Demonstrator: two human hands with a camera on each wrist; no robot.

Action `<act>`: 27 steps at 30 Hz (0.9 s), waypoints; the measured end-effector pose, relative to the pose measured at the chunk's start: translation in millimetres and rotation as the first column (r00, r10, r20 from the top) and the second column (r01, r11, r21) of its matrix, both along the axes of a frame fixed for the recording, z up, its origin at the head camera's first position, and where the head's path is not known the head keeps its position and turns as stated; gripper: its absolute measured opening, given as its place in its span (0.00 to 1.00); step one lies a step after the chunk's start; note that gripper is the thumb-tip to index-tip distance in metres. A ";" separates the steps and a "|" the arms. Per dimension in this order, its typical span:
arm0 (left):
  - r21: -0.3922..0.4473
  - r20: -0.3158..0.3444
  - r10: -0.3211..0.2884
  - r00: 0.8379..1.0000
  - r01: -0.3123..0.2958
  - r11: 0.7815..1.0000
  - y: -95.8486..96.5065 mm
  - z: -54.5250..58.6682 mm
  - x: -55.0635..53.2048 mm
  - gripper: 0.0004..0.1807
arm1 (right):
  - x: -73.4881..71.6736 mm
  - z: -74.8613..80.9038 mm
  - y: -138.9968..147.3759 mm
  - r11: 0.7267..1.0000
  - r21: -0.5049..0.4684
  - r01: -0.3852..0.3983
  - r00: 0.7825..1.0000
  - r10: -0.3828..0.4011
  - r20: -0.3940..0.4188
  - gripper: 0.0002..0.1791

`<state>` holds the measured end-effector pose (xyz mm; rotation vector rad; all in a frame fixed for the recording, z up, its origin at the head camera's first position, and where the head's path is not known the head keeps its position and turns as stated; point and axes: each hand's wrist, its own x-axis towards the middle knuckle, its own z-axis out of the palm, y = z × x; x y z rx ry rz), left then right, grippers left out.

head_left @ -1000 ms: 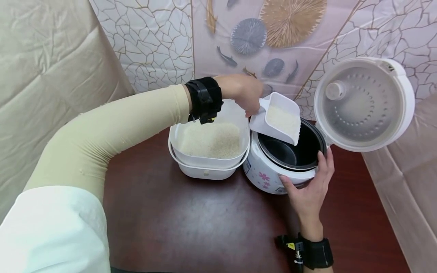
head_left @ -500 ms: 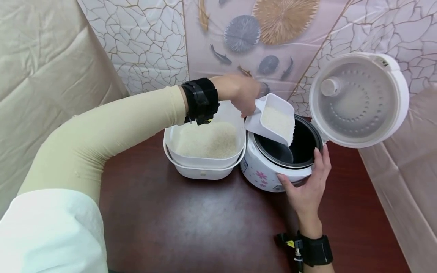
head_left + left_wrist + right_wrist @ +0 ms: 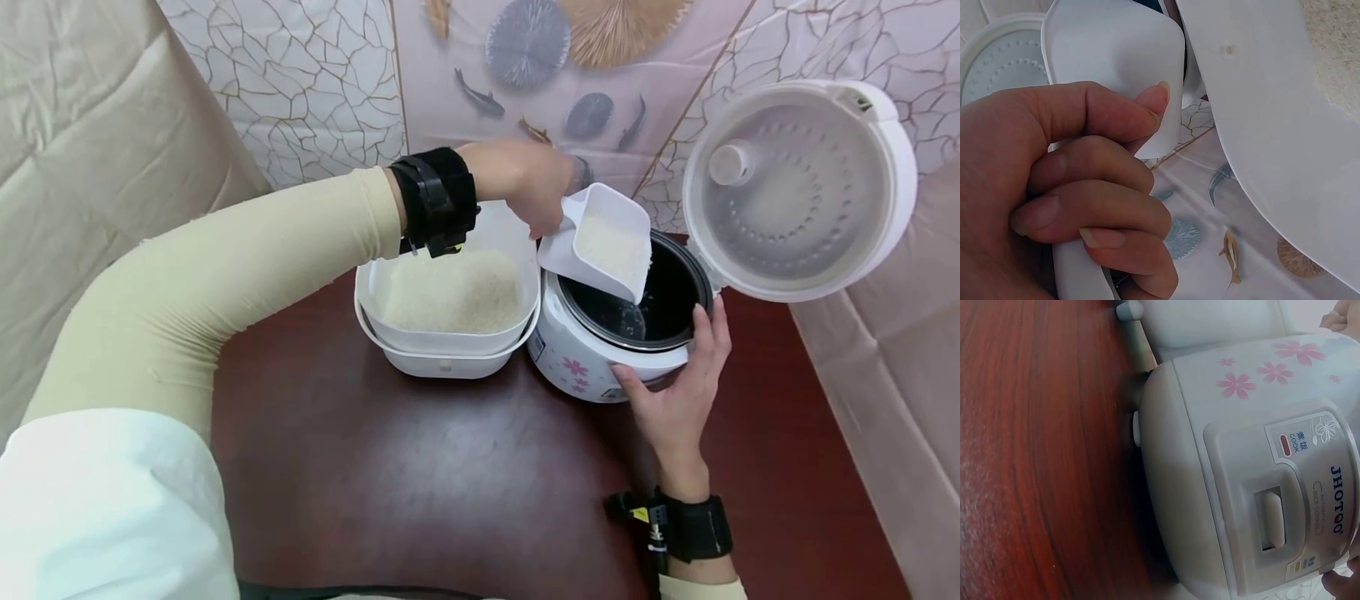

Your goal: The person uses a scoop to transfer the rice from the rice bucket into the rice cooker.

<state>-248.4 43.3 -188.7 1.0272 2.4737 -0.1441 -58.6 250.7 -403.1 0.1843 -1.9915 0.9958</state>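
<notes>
In the head view my left hand (image 3: 536, 185) grips the handle of a white scoop (image 3: 573, 257). Raw rice (image 3: 611, 246) lies in the scoop, which tilts down to the right over the rice cooker (image 3: 577, 367). Pale grains show in the cooker's dark inner pot (image 3: 675, 292). The left wrist view shows curled fingers (image 3: 1104, 206) round the scoop's handle. My right hand (image 3: 678, 408) rests against the cooker's front right side, thumb and fingers spread. The right wrist view shows the cooker's front panel (image 3: 1285, 500), with only fingertips (image 3: 1341, 584) at the edge.
Left of the cooker stands a white bin (image 3: 450, 364) with rice (image 3: 453, 292) inside, beneath my left forearm. The cooker's lid (image 3: 798, 192) stands raised at the right. Patterned cloth hangs behind the dark wooden table (image 3: 420, 483).
Grains now show in the dark pot below the scoop's lip. The scoop stays tilted over the cooker, and the right hand stays against it. The head view has shifted slightly.
</notes>
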 end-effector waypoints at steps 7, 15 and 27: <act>-0.002 -0.028 0.003 1.000 -0.004 1.000 1.2 0.2 -1.2 0.09 | -8.3 -10.4 11.0 1.000 0.006 0.013 1.000 -0.013 -0.002 0.63; -0.009 -0.028 0.003 1.000 -0.004 1.000 2.0 -0.4 2.7 0.09 | -9.9 -22.3 18.5 1.000 0.012 0.024 1.000 -0.025 0.008 0.64; -0.057 -0.059 -0.032 0.998 0.029 0.998 9.1 4.5 6.3 0.10 | -3.2 -5.8 6.6 1.000 0.006 0.008 1.000 -0.007 -0.009 0.62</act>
